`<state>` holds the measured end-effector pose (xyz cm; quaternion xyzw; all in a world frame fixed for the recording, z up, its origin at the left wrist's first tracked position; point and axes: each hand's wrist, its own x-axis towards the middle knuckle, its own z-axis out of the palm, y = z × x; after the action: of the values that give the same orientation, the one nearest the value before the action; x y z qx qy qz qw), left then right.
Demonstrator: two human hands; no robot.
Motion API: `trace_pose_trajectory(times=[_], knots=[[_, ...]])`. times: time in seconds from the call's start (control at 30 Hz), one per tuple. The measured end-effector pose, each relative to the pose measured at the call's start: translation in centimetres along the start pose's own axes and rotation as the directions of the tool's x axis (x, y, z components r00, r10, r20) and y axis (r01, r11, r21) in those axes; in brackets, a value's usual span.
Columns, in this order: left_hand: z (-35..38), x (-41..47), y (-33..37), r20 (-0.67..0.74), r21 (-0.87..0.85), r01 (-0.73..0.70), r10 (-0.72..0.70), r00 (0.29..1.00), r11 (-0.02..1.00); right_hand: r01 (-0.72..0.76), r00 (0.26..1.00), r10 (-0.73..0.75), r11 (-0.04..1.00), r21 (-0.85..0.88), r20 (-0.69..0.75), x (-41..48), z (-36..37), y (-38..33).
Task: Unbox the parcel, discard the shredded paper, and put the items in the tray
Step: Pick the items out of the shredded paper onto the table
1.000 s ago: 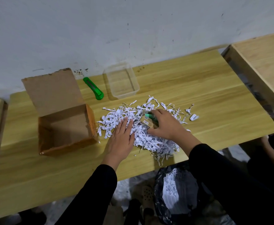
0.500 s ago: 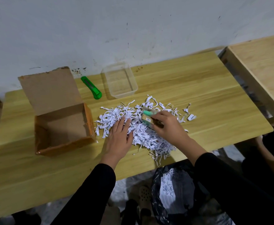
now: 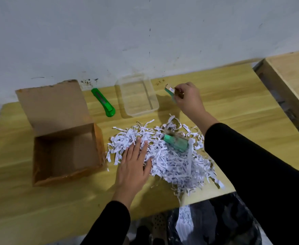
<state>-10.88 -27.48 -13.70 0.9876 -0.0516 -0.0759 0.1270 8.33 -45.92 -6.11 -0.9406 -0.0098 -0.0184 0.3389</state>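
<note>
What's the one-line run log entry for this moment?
right hand: holds small box beside tray | left hand: flat on shredded paper | green box: in shreds

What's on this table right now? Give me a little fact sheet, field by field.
right hand: grips a small carton with a barcode, raised beside the clear tray
left hand: flat on the shredded paper
tray contents: looks empty
in the paper: second carton, green
cardboard box: open, looks empty
utility knife: green, between box and tray
below the table edge: black bag holding paper shreds
</note>
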Motion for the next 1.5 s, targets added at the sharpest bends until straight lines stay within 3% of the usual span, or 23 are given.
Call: trace_pose_trajectory(times=[0.13,0.3,0.37,0.53,0.67,0.9,1.0,1.07,1.13,1.37,1.5], knots=[[-0.2,0.8,0.0,0.006,0.042,0.015,-0.015,1.000,0.999,0.001,1.000,0.000,0.987,-0.158,0.009,3.6,2.9,0.1],[0.1,0.9,-0.2,-0.006,-0.023,0.026,-0.026,1.000,0.999,-0.028,1.000,0.024,0.933,-0.360,-0.015,6.4,5.0,-1.4],[0.1,0.8,-0.4,-0.002,-0.029,0.019,-0.019,1.000,0.999,-0.066,0.998,0.070,0.945,-0.321,0.002,7.1,5.3,-1.7],[0.1,0.9,-0.6,-0.021,-0.014,0.022,-0.023,1.000,1.000,-0.188,0.981,0.189,0.982,-0.028,0.042,7.8,5.1,-1.0],[0.2,1.0,-0.7,-0.023,-0.021,0.033,-0.034,0.999,0.999,-0.213,0.974,0.211,0.977,0.014,0.079,7.0,4.3,-0.9],[0.2,0.9,-0.8,-0.023,-0.034,0.019,-0.020,1.000,0.999,0.040,0.997,-0.038,0.999,0.035,-0.064,0.5,0.8,-0.5],[0.3,0.7,-0.9,-0.016,-0.033,0.014,-0.015,1.000,0.999,0.024,0.981,-0.049,0.991,0.130,0.187,-4.3,-0.4,-0.6],[0.4,0.6,-0.9,-0.005,-0.023,0.014,-0.014,1.000,1.000,0.039,0.925,-0.057,0.998,0.055,0.375,-6.8,-0.3,-0.1],[0.2,0.5,-0.7,-0.018,-0.025,0.014,-0.015,1.000,1.000,0.068,0.901,-0.047,0.997,-0.035,0.432,-8.5,-0.2,0.7],[0.3,0.5,-0.6,-0.019,-0.043,0.021,-0.021,1.000,0.999,0.059,0.907,0.022,0.982,-0.178,0.420,-10.4,-0.1,2.5],[0.3,0.5,-0.5,-0.021,-0.043,0.017,-0.018,1.000,0.999,0.075,0.936,-0.027,0.990,-0.123,0.352,-11.1,-0.3,2.3]])
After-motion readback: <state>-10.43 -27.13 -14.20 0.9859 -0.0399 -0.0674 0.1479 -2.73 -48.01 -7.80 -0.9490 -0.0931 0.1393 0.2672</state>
